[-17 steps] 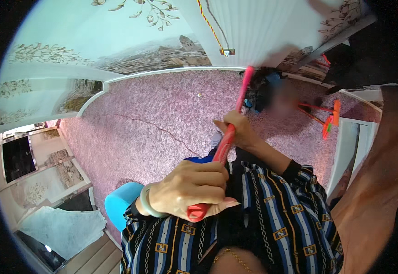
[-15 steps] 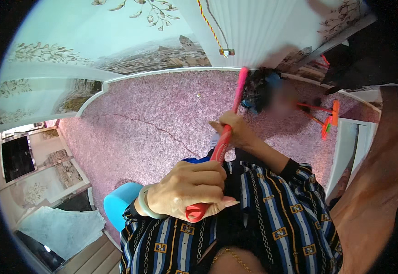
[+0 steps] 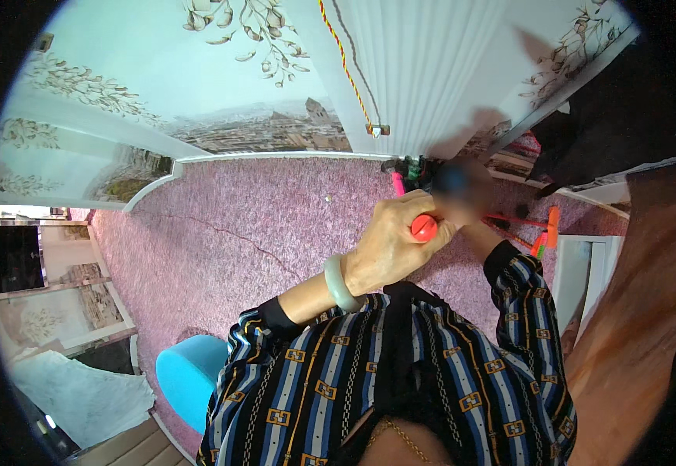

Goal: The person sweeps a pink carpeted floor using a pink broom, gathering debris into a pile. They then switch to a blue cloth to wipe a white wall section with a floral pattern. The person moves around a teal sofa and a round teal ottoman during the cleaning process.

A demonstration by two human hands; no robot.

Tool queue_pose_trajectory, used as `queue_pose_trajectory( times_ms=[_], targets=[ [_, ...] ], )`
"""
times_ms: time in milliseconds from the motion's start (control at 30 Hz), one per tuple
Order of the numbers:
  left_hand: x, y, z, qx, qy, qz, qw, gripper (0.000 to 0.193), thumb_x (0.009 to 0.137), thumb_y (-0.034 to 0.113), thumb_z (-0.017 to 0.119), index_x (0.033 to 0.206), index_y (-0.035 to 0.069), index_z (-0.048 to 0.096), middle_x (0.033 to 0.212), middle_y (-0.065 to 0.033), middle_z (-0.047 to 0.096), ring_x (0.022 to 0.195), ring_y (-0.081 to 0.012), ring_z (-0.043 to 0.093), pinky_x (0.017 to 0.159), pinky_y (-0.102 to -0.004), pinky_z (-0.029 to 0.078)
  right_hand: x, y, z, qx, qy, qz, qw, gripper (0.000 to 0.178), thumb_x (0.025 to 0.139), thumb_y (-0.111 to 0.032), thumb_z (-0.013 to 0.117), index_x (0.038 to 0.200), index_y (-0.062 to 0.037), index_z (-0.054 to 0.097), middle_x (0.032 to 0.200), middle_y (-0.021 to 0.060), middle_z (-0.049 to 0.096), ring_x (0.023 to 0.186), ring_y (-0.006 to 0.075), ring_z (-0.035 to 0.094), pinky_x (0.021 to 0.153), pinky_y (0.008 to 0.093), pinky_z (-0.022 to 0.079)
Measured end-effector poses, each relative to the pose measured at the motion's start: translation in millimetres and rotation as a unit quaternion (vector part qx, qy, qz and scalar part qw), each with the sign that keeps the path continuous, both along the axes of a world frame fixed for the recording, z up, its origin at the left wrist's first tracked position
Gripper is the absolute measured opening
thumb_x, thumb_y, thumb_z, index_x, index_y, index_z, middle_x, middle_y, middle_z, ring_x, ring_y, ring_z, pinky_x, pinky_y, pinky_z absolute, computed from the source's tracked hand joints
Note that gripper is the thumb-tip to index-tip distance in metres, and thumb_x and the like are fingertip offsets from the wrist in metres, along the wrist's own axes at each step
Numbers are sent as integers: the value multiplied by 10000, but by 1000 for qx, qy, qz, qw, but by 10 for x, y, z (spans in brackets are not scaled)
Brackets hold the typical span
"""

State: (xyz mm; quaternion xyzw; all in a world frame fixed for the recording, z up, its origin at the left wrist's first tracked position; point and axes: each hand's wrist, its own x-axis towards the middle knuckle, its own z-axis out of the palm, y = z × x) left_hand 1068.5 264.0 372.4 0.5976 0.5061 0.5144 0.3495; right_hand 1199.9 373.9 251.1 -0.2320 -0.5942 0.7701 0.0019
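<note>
My left hand (image 3: 392,237), with a pale green bangle (image 3: 341,284) on its wrist, is closed round the top of a pole with a red rounded end cap (image 3: 424,227). A short pink length of the pole (image 3: 398,184) shows just beyond the knuckles, and my hand covers the rest. My right forearm (image 3: 483,241) reaches up from the right. The right hand's fingers are hidden behind my left hand and a blurred patch, so its hold does not show. Past the hands, dark and green things (image 3: 414,168) lie at the wall's foot.
Pink carpet (image 3: 268,210) with a dark line across it covers the floor. A blue rounded seat (image 3: 194,373) stands at left. Orange-red handled tools (image 3: 551,229) and a white cabinet (image 3: 590,268) are at right. A yellow-red cord (image 3: 343,58) hangs on the far wall.
My left hand has moved away from my body, up and right, and the pole now points nearly end-on. My right hand has gone behind the left. The view has shifted.
</note>
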Motion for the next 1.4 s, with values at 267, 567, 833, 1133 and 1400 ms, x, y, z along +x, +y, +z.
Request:
queue_pose_trajectory(
  times_ms=[267,567,833,1133,1400],
  targets=[
    [-90,149,-8,-2,-48,15,999,227,809,211,722,769,19,607,689,-37,587,642,-83,534,578,-257,441,197,27,585,-115,-52,-74,989,475,815,-311,657,1231,-107,549,1140,-9,565,1013,86,491,853,264,418],
    [-486,121,-158,-35,-35,-49,998,258,726,137,782,853,32,584,857,-43,645,803,-116,602,744,-267,484,-627,249,-121,-27,-50,91,994,419,813,-300,659,1162,-96,548,1064,1,565,949,89,500,804,258,419],
    [-513,514,-248,44,-81,19,996,387,733,55,743,1093,41,599,1026,-62,630,949,-152,588,868,-286,457,-1007,865,-238,-1,-24,15,1000,372,811,-291,661,1101,-87,548,996,10,565,892,92,508,761,253,420],
    [-158,958,-127,36,-102,42,993,432,763,49,693,1171,22,555,1096,-139,611,981,-227,585,891,-331,448,-557,1391,-704,-26,10,-32,999,323,809,-281,663,1032,-76,548,921,20,566,829,95,518,713,247,421],
    [336,1417,-308,31,-132,147,980,391,772,-28,620,1159,15,577,1153,-114,593,1106,-198,538,965,-300,395,364,1636,-1246,-72,34,-75,994,287,807,-271,665,971,-66,548,853,29,566,772,97,526,670,242,422]
  ],
)
